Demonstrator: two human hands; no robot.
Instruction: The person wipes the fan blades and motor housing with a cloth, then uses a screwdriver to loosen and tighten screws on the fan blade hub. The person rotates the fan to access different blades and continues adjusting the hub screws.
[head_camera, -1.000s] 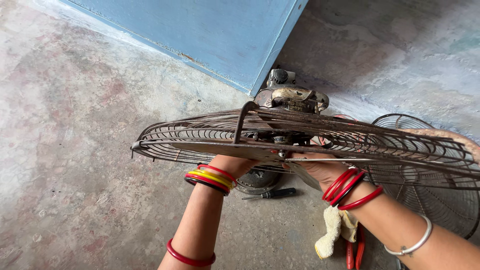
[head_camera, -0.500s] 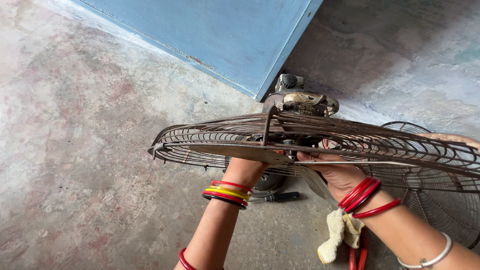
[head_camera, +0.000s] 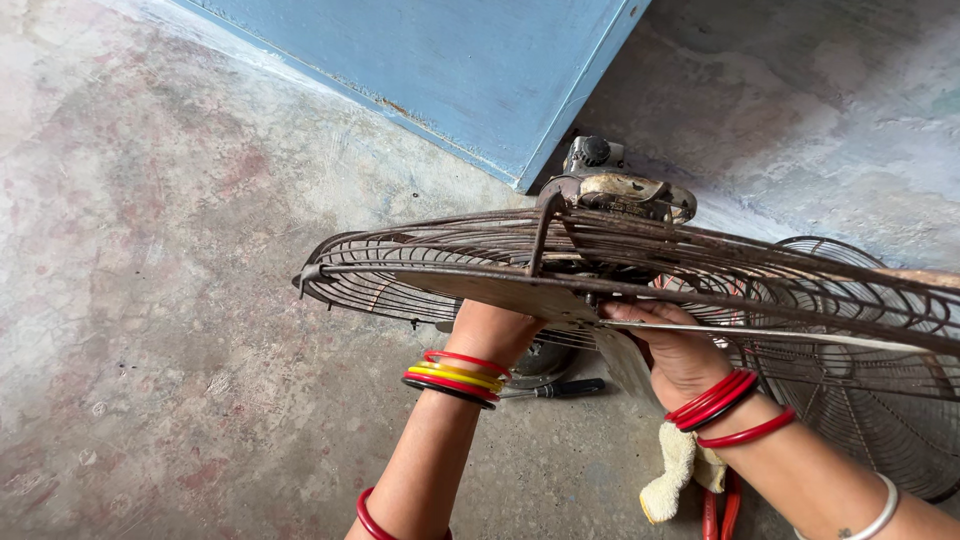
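Your left hand (head_camera: 490, 328) and right hand (head_camera: 672, 352) reach up under the rusty fan guard (head_camera: 620, 270), seemingly propping it level over the floor; their fingers hide behind the wires, so their closure can't be told. One screwdriver (head_camera: 560, 388) and one pale rag (head_camera: 676, 470) lie below the guard; a second guard (head_camera: 880, 420) rests to its right.

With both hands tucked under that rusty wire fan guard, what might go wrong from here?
1. The rusty wire fan guard has rough, corroded wires; the left hand and right hand beneath it might get scraped.
2. The red and yellow bangles sit near the wires and might snag.
3. The black-handled screwdriver and pale cloth lie on the concrete floor underneath; the guard might land on them if lowered.
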